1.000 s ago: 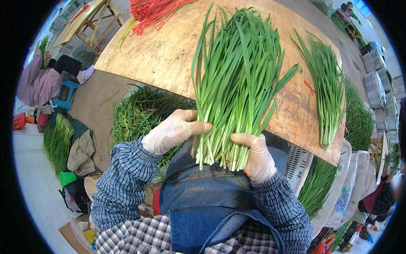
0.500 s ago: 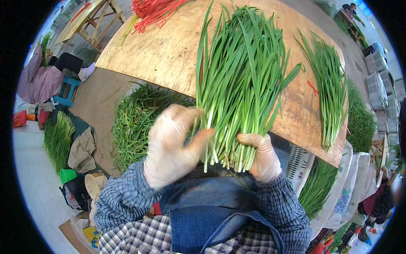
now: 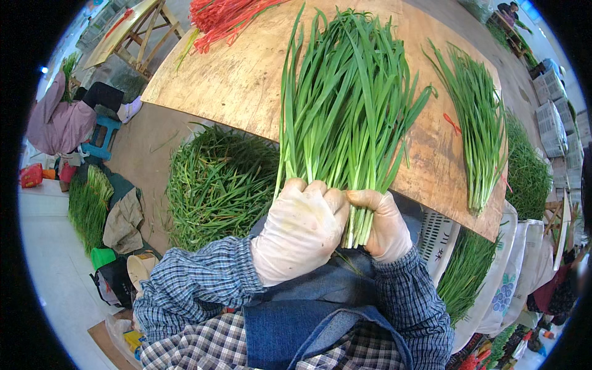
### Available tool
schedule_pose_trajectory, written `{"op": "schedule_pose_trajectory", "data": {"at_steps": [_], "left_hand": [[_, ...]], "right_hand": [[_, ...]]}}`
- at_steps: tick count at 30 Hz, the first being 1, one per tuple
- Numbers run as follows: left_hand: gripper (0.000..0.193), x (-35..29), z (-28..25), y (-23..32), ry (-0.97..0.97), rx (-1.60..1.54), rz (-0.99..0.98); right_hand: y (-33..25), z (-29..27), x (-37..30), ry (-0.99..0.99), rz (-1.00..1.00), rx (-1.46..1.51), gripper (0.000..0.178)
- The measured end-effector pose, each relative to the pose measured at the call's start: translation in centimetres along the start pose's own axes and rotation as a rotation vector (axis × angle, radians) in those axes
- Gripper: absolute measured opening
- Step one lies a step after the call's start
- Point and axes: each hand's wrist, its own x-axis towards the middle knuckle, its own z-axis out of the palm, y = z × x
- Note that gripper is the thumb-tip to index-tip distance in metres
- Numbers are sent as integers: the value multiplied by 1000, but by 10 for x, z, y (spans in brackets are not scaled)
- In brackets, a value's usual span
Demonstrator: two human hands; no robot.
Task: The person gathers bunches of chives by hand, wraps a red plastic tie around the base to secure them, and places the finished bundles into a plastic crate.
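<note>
A large bunch of garlic chives [image 3: 348, 105] lies with its leaves on the wooden table [image 3: 216, 80] and its pale stem ends over the edge toward me. My left hand [image 3: 299, 234], in a whitish thin glove, is closed around the left part of the stems, hiding their ends. Against it, my right hand [image 3: 387, 228], gloved alike, grips the right part with its thumb across the front. The cut ends on that side show below the thumb. To the right rests a smaller bunch of chives [image 3: 475, 129], with a red tie [image 3: 452, 123] beside it.
Red strips [image 3: 225, 21] are heaped at the table's far left. Loose chives [image 3: 219, 185] are piled low at the left, below table height. White sacks [image 3: 496, 271] and more chives [image 3: 465, 271] stand at the right. A person [image 3: 61, 120] sits at the far left by a blue stool [image 3: 102, 137].
My left hand was raised and half open at the left of the bunch; it has moved right and closed around the stems. The right hand keeps its grip.
</note>
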Motion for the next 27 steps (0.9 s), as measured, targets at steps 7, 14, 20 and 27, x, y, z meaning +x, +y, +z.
{"op": "schedule_pose_trajectory", "data": {"at_steps": [7,14,20,27], "left_hand": [[19,3,16,-2,55,-115,-50],[20,0,17,-5,53,-182,-78],[20,1,19,-6,-65,-113,-138],[11,0,16,-10,-83,-288,-223]], "right_hand": [[0,-2,0,-18,19,50,24],[3,-1,1,3,18,51,23],[5,7,-1,-31,-56,28,26],[3,12,-3,10,-90,-54,28]]}}
